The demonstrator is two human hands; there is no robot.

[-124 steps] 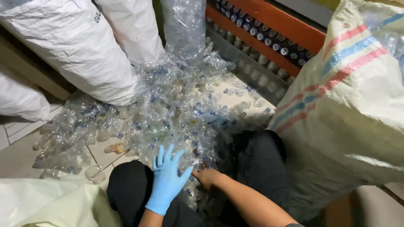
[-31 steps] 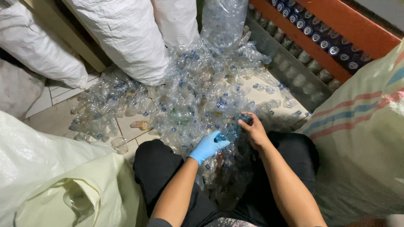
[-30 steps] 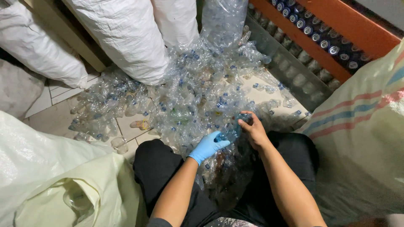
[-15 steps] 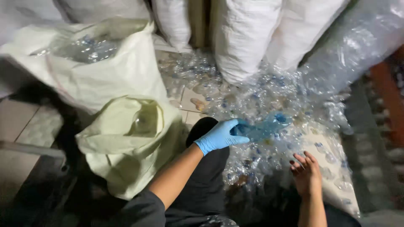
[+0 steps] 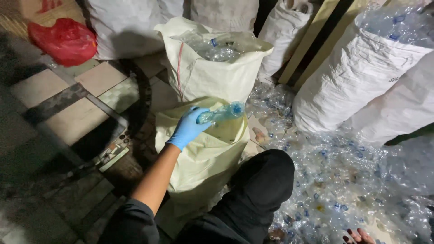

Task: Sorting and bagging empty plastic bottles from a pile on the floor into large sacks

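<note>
My left hand [image 5: 187, 128], in a blue glove, grips a clear plastic bottle [image 5: 222, 113] with a blue cap and holds it over the mouth of a pale yellow sack [image 5: 203, 153] standing in front of my knee. Only the fingertips of my bare right hand [image 5: 359, 236] show at the bottom edge, resting among flattened bottles; whether it holds anything is hidden. A heap of clear crushed bottles [image 5: 343, 185] covers the floor on my right.
A second pale sack [image 5: 212, 68] filled with bottles stands behind the first. Large white sacks [image 5: 361, 77] lean at the right and along the back. A red plastic bag [image 5: 63, 40] lies at the upper left. Tiled floor [image 5: 68, 113] spreads to the left.
My view has swung left from the bottle heap to the sacks. My left hand has carried the blue-capped bottle from the heap to above the yellow sack. My right hand dropped low.
</note>
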